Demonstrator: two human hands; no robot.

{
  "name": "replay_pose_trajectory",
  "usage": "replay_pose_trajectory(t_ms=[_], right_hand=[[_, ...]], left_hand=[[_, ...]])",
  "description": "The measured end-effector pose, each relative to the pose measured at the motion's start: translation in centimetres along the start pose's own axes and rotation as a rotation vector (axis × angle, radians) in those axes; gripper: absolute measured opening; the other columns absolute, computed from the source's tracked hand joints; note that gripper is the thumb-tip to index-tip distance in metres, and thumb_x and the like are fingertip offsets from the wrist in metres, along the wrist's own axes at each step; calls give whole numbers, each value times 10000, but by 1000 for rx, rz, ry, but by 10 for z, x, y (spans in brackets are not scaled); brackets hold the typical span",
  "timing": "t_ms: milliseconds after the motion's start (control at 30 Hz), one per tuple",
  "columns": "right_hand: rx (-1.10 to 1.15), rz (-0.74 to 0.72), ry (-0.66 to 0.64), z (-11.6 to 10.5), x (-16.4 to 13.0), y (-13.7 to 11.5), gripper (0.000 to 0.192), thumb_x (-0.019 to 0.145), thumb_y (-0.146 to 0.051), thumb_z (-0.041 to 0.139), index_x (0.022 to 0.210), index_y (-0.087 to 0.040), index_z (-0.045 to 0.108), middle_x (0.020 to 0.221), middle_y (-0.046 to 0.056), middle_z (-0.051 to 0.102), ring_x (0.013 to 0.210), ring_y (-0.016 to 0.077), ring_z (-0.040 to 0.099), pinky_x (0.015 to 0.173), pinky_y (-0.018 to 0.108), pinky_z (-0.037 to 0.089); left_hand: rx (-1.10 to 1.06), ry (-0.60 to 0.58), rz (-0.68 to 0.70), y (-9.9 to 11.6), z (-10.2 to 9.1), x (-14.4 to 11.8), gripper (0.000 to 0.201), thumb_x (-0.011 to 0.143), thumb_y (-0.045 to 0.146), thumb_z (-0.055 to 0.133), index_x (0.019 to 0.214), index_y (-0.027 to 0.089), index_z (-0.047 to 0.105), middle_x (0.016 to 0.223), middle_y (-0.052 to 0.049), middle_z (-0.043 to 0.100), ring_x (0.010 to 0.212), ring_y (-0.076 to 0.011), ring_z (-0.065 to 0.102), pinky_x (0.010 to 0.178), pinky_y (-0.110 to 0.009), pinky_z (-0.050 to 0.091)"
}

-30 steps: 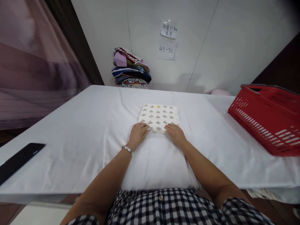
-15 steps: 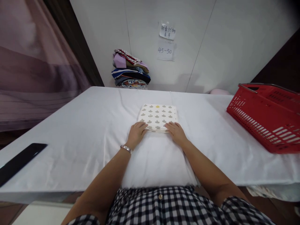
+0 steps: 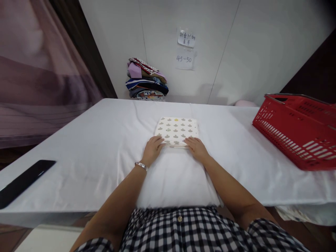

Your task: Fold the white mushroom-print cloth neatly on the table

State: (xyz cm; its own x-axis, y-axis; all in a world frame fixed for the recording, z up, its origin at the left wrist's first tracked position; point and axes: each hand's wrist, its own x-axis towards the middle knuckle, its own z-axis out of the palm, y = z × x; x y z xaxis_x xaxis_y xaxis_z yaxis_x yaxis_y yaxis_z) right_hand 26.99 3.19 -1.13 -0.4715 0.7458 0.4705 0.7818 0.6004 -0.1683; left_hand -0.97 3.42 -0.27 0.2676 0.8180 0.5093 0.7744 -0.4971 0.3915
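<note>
A white cloth (image 3: 175, 130) with rows of grey duck-like prints and one yellow print lies folded into a neat, layered rectangle on the white-covered table (image 3: 91, 150). At its near left corner is my left hand (image 3: 153, 148), fingers over the top and thumb by the front edge. My right hand (image 3: 196, 148) grips the near right corner in the same way. Both hands are closed on the cloth's near edge; their undersides are hidden. A silvery bracelet (image 3: 141, 166) circles my left wrist.
A red plastic basket (image 3: 296, 133) with a metal handle stands at the right. Stacked folded fabrics (image 3: 147, 80) sit by the back wall, left of two paper notes (image 3: 185, 50). A black phone-like slab (image 3: 23, 182) lies near the left edge. A pinkish curtain (image 3: 39, 77) hangs at far left.
My hands stay at the cloth's near corners, and the cloth keeps its folded shape. The view has shifted very slightly.
</note>
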Motion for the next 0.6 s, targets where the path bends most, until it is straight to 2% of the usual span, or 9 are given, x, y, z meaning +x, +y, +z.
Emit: replay_pose_trajectory(t_ms=[133,300,467,600], right_hand=[[5,17,-3,-3,0,-3,339,955,-309,428,1268,-259,546,1285,50,588,1250,235,473,1033,459,343],[-43,107,5,-4,-1,-1,338,947,-265,434,1267,-250,542,1304,66,571,1268,275,446,1046,548,281],[-16,113,-12,-2,-4,2,341,948,-271,427,1270,-256,540,1316,69,561,1276,275,436,1031,545,298],[-33,123,-40,-4,-3,1,350,949,-288,417,1276,-263,538,1324,72,553,1285,265,425,1039,538,287]], left_hand=[[-22,53,-39,-4,1,-4,297,896,332,458,1139,239,602,1269,-71,565,1200,-220,472,1031,-437,404],[-40,37,-210,-10,-3,-12,352,879,345,474,1192,222,578,1335,-72,527,1205,-217,505,1022,-384,427],[-147,48,-266,-11,-9,-16,320,882,358,465,1125,223,623,1196,-47,625,1106,-193,570,1001,-350,436],[-252,62,-304,-9,-11,-13,282,876,345,469,1044,246,673,1098,-31,641,1003,-175,592,928,-329,465]])
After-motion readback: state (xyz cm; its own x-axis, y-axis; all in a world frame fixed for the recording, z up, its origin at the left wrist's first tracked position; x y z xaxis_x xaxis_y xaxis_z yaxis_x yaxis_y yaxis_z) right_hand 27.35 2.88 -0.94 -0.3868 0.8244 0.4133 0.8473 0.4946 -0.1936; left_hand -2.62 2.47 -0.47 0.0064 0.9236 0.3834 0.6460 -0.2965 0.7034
